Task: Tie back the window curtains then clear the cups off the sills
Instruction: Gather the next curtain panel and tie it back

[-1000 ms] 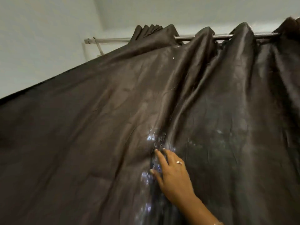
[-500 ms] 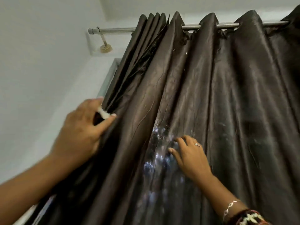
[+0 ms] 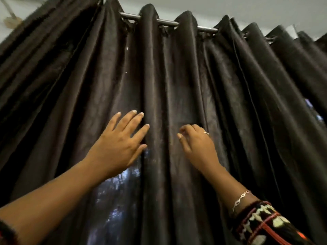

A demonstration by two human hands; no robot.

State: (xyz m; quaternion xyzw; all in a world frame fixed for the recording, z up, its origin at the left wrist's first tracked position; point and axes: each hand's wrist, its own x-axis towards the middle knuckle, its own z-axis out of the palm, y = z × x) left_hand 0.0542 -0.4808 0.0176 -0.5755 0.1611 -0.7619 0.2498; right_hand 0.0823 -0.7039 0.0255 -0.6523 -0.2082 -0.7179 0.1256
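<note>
Against the dark curtain (image 3: 177, 76), my left hand (image 3: 116, 147) presses flat, fingers straight; just right of it, my right hand (image 3: 196, 144) curls its fingers round a fold.

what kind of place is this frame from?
Most likely a room in a home, right at a window. A dark curtain hangs in pleats from a metal rod, a white wall shows above it, and daylight glows through the fabric low down.

The curtain (image 3: 177, 76) hung from the rod (image 3: 168, 23) along its top edge. The left hand (image 3: 118, 144) lay on a fold, the right hand (image 3: 196, 144) just beside.
</note>
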